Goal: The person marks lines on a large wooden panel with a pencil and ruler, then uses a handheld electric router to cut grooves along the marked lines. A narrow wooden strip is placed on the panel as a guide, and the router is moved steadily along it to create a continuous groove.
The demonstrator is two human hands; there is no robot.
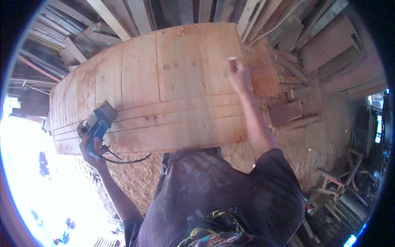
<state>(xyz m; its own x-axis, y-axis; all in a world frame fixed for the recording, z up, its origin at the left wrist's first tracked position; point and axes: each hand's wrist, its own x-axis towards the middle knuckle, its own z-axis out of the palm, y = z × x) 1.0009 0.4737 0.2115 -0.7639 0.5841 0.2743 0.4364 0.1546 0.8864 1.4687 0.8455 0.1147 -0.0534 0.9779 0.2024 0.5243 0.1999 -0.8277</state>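
A blue corded power tool point(98, 123), which looks like an electric planer, rests tilted at the left front of a large wooden panel point(140, 82). My left hand point(91, 150) is wrapped round its handle by the panel's near edge. A black cord point(127, 161) trails from the tool toward me. Over the panel's right end, my right hand point(238, 74) is closed around a small dark red object point(233, 64). Motion blurs that hand, and I cannot make out the object's kind. Narrow grooves or joints run along and across the panel.
Wood shavings point(263, 78) lie heaped past the panel's right end, with more on the ground in front. Planks point(140, 16) are stacked behind it. Timber offcuts point(288, 113) lie at the right, and scrap wood point(337, 201) is piled at the lower right.
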